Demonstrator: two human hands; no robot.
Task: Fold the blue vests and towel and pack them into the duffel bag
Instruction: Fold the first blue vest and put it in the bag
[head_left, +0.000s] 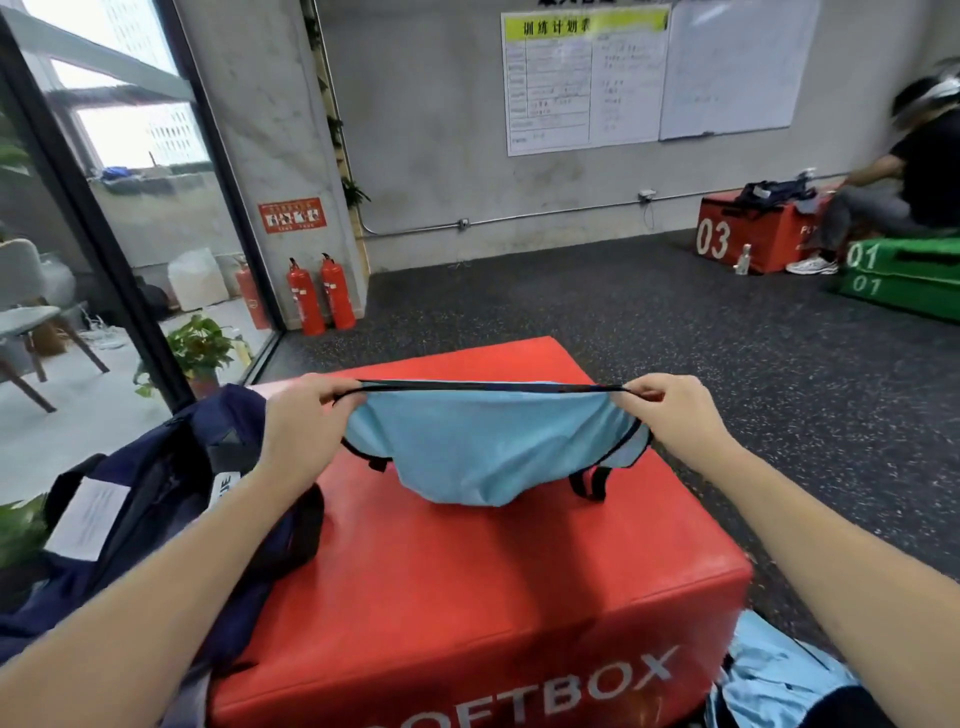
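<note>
A light blue vest (488, 452) with black trim hangs stretched between my hands above the red soft box (467, 597); its lower fold touches the box top. My left hand (304, 415) pinches the vest's black edge on the left. My right hand (670, 410) pinches the same edge on the right. The navy duffel bag (150, 525) lies at the left, partly on the box and under my left forearm. More light blue cloth (769, 680) lies low at the right beside the box.
Dark speckled floor surrounds the box. Two red fire extinguishers (322, 296) stand by the pillar. A glass wall and potted plant (200, 348) are at the left. At the far right a person (893, 208) sits near red and green boxes.
</note>
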